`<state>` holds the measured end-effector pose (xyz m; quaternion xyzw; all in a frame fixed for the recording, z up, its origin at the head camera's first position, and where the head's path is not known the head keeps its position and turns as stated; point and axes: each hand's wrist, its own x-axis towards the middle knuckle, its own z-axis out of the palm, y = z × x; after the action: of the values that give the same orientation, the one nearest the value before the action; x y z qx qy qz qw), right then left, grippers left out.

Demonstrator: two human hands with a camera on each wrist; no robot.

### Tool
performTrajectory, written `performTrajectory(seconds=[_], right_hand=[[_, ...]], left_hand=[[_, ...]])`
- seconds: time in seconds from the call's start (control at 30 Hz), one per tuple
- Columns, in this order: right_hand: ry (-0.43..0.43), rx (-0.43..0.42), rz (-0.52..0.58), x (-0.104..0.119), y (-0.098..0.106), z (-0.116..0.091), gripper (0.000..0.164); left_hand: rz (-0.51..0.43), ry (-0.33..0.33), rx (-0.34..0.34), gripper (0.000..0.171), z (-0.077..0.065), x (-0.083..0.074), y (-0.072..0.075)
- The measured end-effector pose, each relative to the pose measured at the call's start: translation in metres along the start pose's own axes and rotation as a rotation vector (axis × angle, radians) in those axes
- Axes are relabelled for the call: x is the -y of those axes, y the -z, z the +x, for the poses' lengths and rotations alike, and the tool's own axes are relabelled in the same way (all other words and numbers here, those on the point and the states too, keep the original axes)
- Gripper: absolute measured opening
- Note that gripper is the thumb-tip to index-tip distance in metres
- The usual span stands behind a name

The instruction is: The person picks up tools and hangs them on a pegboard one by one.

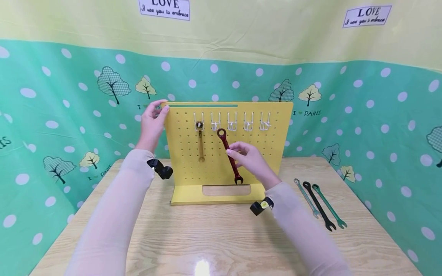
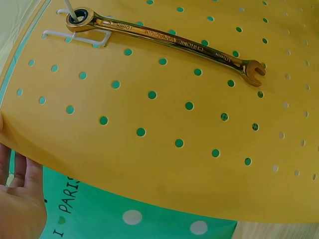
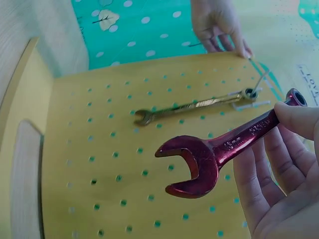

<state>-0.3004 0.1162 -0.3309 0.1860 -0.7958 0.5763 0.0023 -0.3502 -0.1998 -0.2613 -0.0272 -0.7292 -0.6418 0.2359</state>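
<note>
My right hand (image 1: 249, 158) pinches a dark red combination wrench (image 1: 232, 163) between thumb and fingers, its ring end up and its open jaw down, in front of a yellow pegboard (image 1: 183, 153). The ring end is just below the white wire hooks (image 1: 232, 123). A gold wrench (image 2: 169, 40) hangs by its ring from the leftmost hook, as the left wrist view shows closely. With thumb and fingers, my left hand (image 1: 152, 124) grips the board's upper left edge.
On the table's right side lie a silver wrench (image 1: 306, 198), a black wrench (image 1: 319, 206) and a green wrench (image 1: 329, 206) side by side. The board stands on a yellow base (image 1: 188, 195) on the wooden table (image 1: 214, 237). A patterned curtain (image 1: 221, 73) hangs behind.
</note>
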Motion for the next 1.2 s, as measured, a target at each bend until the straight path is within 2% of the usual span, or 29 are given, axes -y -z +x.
performTrajectory(seconds=[0.3, 0.67, 0.97, 1.2], right_hand=[[0.035, -0.015, 0.099, 0.015, -0.013, 0.013, 0.028], [0.007, -0.027, 0.18, 0.007, -0.02, 0.022, 0.028], [-0.018, -0.032, 0.2, -0.002, -0.022, 0.029, 0.027], [-0.083, -0.032, 0.222, -0.003, -0.026, 0.037, 0.03]], left_hand=[[-0.004, 0.005, 0.003, 0.039, 0.0, 0.0, -0.001], [-0.016, -0.008, -0.006, 0.037, 0.0, 0.0, -0.001], [-0.017, -0.002, 0.001, 0.037, -0.001, 0.001, -0.002], [-0.02, 0.007, -0.003, 0.036, -0.001, 0.0, -0.002]])
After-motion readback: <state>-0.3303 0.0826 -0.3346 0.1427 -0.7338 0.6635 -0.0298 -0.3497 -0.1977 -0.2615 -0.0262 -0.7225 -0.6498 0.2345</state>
